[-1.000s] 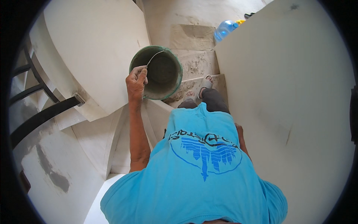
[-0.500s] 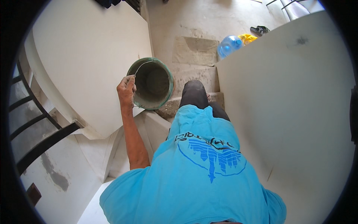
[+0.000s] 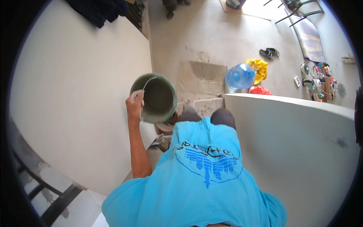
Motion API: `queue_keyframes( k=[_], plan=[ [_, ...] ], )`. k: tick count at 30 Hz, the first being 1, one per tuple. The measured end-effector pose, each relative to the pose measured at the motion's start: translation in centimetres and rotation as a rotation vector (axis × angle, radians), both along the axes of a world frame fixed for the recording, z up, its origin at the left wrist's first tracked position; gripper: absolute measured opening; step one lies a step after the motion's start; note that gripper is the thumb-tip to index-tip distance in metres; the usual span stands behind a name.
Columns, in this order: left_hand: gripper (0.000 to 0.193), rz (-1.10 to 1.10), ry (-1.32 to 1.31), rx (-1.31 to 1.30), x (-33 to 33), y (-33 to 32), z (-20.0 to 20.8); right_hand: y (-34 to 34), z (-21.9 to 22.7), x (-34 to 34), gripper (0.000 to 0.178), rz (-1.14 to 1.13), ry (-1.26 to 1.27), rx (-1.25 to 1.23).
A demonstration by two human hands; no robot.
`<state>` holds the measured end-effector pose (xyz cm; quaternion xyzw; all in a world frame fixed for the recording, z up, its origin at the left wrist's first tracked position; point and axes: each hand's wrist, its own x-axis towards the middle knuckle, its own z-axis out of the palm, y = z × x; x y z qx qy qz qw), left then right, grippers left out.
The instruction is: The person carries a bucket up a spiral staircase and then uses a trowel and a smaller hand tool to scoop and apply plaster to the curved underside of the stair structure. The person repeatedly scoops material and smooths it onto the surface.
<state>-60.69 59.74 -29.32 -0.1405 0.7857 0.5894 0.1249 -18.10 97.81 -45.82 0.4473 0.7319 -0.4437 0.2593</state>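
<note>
My left hand (image 3: 135, 104) is closed around the wire handle (image 3: 149, 80) of a green bucket (image 3: 174, 99). The bucket hangs in front of my left arm, its mouth turned up toward me, and its inner wall is coated with grey residue. My right hand is out of sight; only the right sleeve (image 3: 275, 206) of my blue shirt shows. Below the bucket's rim, a brownish round container (image 3: 165, 128) is partly hidden.
Stairs (image 3: 206, 107) lead down between two white side walls. On the floor below stand a blue water jug (image 3: 239, 76), a yellow bag (image 3: 261, 69) and a red bag (image 3: 259, 90). Farther off are black sandals (image 3: 269, 53), a chair (image 3: 302, 11) and a mat (image 3: 308, 38).
I have moved down the stairs with the bucket still in my left hand. More of the lower floor has come into view, and the black railing has slid toward the lower left.
</note>
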Motion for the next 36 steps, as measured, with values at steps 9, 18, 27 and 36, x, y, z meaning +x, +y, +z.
queue_keyframes(
  k=[9, 18, 27, 36],
  plan=[
    [0.033, -0.122, -0.059, 0.015, -12.3, 3.9, -2.9, 0.0, -3.2, -11.4, 0.025, -0.069, -0.039, -0.054],
    [0.029, -0.303, -0.016, -0.099, -25.3, 13.0, -7.1, 1.3, -8.8, -17.4, 0.024, -0.264, -0.020, -0.064],
    [0.023, -0.646, 0.052, -0.131, -42.8, 32.2, -20.4, 3.4, -17.3, -26.4, 0.024, -0.559, -0.110, -0.075],
    [0.028, -1.028, -0.082, -0.211, -46.0, 47.3, -29.0, 0.5, -15.9, -30.1, 0.024, -0.913, -0.147, -0.117]
  ],
)
